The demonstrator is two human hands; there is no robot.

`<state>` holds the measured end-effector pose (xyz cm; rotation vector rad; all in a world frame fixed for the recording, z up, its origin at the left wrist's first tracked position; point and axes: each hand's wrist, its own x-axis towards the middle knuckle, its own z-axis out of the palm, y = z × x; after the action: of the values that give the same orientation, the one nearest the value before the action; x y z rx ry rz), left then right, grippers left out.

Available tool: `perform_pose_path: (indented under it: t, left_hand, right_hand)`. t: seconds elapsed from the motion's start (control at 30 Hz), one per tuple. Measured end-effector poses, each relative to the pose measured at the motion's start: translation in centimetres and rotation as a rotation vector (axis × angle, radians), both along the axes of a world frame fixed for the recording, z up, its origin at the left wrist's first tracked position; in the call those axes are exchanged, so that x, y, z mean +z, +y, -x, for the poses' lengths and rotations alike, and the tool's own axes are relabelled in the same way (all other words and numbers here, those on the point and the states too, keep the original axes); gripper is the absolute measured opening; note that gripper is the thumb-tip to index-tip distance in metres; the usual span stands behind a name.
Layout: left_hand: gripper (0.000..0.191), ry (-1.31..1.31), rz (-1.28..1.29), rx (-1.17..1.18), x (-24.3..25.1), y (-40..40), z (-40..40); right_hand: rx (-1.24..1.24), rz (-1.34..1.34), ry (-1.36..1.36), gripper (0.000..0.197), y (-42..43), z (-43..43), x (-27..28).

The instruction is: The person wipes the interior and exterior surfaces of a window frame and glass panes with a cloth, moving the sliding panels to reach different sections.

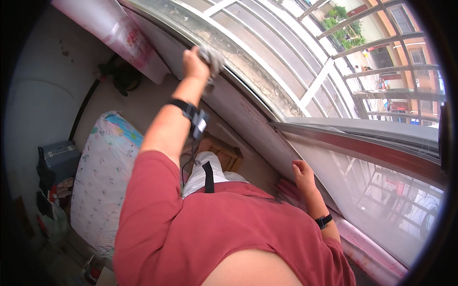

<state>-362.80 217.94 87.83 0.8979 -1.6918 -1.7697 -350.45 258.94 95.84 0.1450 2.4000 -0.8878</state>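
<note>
My left hand (196, 64) is raised at the window's lower edge, its fingers closed on a bunched grey cloth (212, 60). The cloth is blurred and lies against the inner edge of the window frame (247, 84). Lower on the right, my right hand (304, 175) has curled fingers with nothing visible in them. It is beside the pale sill (282, 153) and the closed glass pane (365, 193); whether it touches them I cannot tell. Both wrists wear black straps, and a small device with a cable hangs at the left one.
Below me stands a wooden stool (229, 153). A mattress with a patterned cover (103, 178) leans at the left, near a grey case (61, 161) and a dark potted plant (125, 77). Pink floral curtains (132, 39) hang at both sides. Metal bars (379, 68) lie outside the window.
</note>
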Motion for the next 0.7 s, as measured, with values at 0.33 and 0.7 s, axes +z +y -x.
perform_pose_path:
  t: [0.33,0.7]
  left_hand:
    - [0.033,0.008,1.023,-0.404,3.5,-1.5,-2.2]
    - [0.015,0.019,1.0,-0.431,3.1,-1.4,-1.7]
  right_hand:
    - [-0.092,0.034,-0.029,0.027,0.9,1.6,-4.7]
    - [0.033,0.058,0.101,0.03,0.8,0.8,-4.3]
